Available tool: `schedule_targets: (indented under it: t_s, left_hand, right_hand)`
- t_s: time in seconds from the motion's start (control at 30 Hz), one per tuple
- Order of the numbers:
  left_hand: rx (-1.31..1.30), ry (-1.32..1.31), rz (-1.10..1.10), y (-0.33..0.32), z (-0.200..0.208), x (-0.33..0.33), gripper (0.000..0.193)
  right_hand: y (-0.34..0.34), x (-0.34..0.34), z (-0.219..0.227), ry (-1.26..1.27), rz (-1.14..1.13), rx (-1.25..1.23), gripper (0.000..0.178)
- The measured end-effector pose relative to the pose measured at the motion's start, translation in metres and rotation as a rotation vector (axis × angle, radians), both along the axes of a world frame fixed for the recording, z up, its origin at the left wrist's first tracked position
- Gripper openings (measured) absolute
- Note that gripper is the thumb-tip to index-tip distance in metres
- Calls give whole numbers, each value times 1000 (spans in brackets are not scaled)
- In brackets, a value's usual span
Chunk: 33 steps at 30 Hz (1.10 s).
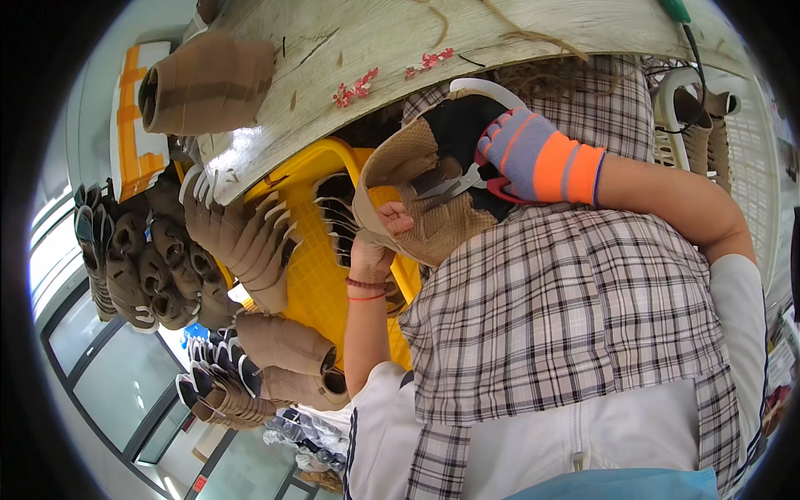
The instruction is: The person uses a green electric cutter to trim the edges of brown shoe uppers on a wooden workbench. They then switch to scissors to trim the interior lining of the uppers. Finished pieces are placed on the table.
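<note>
A tan cap [406,154] with dark lining lies upturned against my plaid apron [575,300], its inside showing. My left hand [375,250] is bare, with red bands at the wrist, and grips the cap's near-left edge with its fingers curled over into the inside. My right hand [537,158], in a grey and orange glove, closes round the red handles of scissors [450,188]. The metal blades reach into the cap and point toward my left fingers. Part of the handles is hidden by the glove.
A worn pale table [375,50] with twine lies ahead, a stack of brown caps [208,87] at its left. Below it, a yellow basket [296,171] holds caps. More cap stacks [242,242] crowd the left, near a taped white box [140,125]. A white crate [771,158] stands right.
</note>
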<state>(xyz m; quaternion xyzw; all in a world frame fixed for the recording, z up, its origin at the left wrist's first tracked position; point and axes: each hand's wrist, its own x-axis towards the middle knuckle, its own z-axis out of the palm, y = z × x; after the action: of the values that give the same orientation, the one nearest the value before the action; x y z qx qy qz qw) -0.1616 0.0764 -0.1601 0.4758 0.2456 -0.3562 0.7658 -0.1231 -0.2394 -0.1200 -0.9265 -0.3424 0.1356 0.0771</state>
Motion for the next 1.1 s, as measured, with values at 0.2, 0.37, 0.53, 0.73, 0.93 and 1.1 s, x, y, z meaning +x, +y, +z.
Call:
schedule_targets:
  t_s: [0.2, 0.37, 0.53, 0.73, 0.93, 1.1]
  left_hand:
    - [-47, 18, 35, 5, -14, -5, 22]
    - [3, -21, 18, -2, -5, -4, 25]
    - [-24, -115, 14, -4, -3, -7, 31]
    - [69, -100, 4, -4, -3, -7, 35]
    - [40, -62, 28, 12, -18, -13, 29]
    - [44, -67, 34, 5, -15, -13, 32]
  right_hand:
    - [18, 4, 5, -55, -2, -38, 29]
    - [21, 6, 4, -8, -13, -32, 23]
    - [-14, 3, -4, 118, -207, 141, 32]
    - [-31, -5, 9, 149, -93, 11, 32]
    - [-16, 0, 8, 66, 26, -52, 29]
    - [-39, -5, 3, 94, -93, -84, 32]
